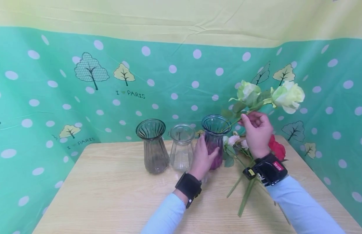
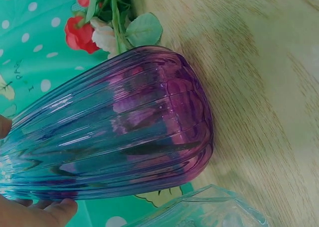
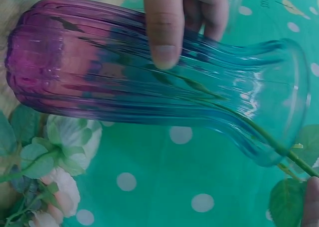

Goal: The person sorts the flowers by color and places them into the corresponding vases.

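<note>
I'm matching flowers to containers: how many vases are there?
3: grey vase at left, clear vase in the middle, blue-purple vase at right, held by the left hand.

- Head view: bright, even light, with soft, faint shadows on the pale wood-grain tabletop (image 1: 110, 188).
- Left wrist view: white glare streaks along the ribbed blue-to-purple glass vase (image 2: 124, 122); fine detail looks soft.
- Right wrist view: a little dimmer, slightly hazy; highlights glint near the vase's neck.

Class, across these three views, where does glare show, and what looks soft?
Left wrist: white glare streaks along the vase, table grain softly smeared; right wrist: pale glints near the vase's mouth, flowers slightly soft; head: fairly even light, lettering on the cloth readable.
</note>
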A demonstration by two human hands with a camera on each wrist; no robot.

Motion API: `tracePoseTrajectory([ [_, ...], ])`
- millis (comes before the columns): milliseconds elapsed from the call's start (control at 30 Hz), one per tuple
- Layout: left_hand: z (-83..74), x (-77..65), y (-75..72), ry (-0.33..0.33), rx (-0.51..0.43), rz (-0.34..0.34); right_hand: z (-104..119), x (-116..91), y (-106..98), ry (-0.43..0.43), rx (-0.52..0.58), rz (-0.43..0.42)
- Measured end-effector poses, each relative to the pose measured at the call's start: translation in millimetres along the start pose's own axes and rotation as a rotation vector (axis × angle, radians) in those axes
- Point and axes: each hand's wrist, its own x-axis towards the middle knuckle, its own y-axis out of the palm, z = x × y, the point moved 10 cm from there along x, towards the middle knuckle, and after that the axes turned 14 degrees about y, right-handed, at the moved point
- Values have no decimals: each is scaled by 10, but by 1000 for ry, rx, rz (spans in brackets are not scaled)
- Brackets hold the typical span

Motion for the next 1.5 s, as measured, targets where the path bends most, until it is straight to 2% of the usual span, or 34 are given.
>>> tracePoseTrajectory([
  [133, -2, -9, 11, -9, -6, 7, -65, -10, 21, 34, -34, -5],
  [367, -19, -10, 7, 17, 15, -10, -90, -2, 25, 27, -92, -29],
  [633, -28, -9, 0, 8, 8, -8, -97, 27, 9, 55, -154, -71],
  [800, -32, -4, -2, 0, 2, -1, -97, 35, -6, 79, -148, -90],
  [1067, -29, 3, -6, 18, 1, -10, -129, 73, 45, 118, -164, -51],
  [1233, -10, -2, 5, -1, -11, -2, -243, 72, 98, 155, -219, -7],
  [1367, -7, -8, -1, -13, -15, 6, -262, 35, 138, 146, -262, 1],
  [1500, -19, -7, 0, -4, -10, 8, -276, 54, 144, 138, -352, -7],
])
